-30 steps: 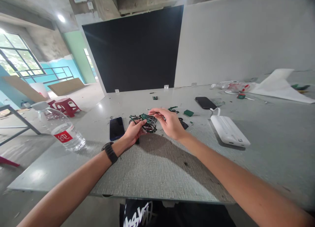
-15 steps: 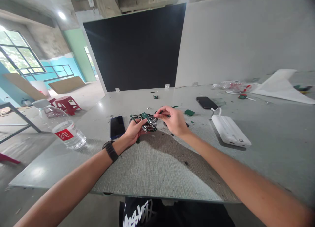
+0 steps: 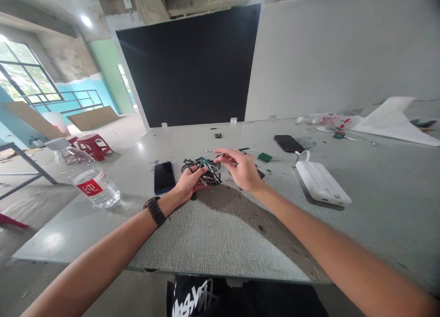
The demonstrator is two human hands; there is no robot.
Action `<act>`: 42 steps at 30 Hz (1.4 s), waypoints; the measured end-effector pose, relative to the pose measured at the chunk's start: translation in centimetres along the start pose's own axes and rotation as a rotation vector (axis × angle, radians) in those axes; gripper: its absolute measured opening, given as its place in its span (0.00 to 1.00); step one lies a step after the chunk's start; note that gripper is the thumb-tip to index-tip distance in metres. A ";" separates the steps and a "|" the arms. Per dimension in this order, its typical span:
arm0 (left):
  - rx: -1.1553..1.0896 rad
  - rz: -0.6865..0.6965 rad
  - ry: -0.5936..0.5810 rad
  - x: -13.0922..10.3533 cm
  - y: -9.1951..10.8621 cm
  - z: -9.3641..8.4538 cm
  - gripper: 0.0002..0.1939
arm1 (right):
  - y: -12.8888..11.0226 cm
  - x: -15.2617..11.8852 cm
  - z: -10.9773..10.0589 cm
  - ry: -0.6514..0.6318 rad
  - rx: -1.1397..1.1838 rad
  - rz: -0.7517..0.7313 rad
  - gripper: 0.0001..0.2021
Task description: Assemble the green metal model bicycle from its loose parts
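My left hand is closed around a miniature bicycle with a green frame and thin-spoked dark wheels. The thumb presses on the frame from above, and the fingers underneath are partly hidden. Just right of the bicycle, my right hand has its index finger stretched out and its other fingers curled. A small dark part shows between its fingers, too small to name. On the table beyond the hands lie a small silver piece and a green block.
A blue-edged phone lies left of my left hand, with a water bottle farther left. To the right are a black phone and a white power bank. A small green part sits near the upright black panel.
My right index finger has lifted and straightened away from the thumb. The bicycle has tilted slightly in my left hand, which has otherwise stayed in place.
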State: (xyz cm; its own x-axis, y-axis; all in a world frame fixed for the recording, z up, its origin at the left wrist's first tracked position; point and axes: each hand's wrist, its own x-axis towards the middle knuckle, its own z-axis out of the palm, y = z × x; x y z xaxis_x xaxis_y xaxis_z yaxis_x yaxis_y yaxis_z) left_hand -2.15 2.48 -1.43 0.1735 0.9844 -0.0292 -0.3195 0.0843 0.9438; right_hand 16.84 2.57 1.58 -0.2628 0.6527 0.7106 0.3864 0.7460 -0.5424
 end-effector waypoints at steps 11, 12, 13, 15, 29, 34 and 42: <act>-0.024 -0.017 0.017 0.1 0.1 0.0 0.06 | 0.0 0.4 0.4 -0.019 0.161 0.089 0.06; -0.023 -0.018 0.017 0.0 0.2 0.1 0.06 | 0.0 0.4 0.4 -0.016 0.151 0.087 0.06; -0.021 -0.018 0.018 0.0 0.2 0.1 0.06 | 0.0 0.5 0.4 -0.012 0.141 0.086 0.06; -0.019 -0.017 0.023 0.0 0.2 0.1 0.06 | -0.1 0.5 0.4 -0.001 0.131 0.090 0.06; -0.019 0.023 -0.001 0.1 -0.1 -0.2 0.10 | -0.1 0.4 0.1 0.033 0.099 0.109 0.09; -0.032 0.026 -0.002 0.4 -0.4 -0.4 0.12 | -0.2 0.3 0.1 0.035 0.068 0.120 0.09; -0.039 0.183 -0.065 0.6 -0.1 -0.8 0.15 | -0.4 0.0 -0.7 0.109 0.045 0.038 0.11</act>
State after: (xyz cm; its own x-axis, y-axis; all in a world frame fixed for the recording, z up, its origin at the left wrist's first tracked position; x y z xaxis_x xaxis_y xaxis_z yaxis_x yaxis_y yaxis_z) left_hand -2.72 3.17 -1.82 0.1685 0.9720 0.1639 -0.3866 -0.0878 0.9181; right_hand 17.34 2.18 2.10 -0.1499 0.6639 0.7326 0.3536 0.7280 -0.5874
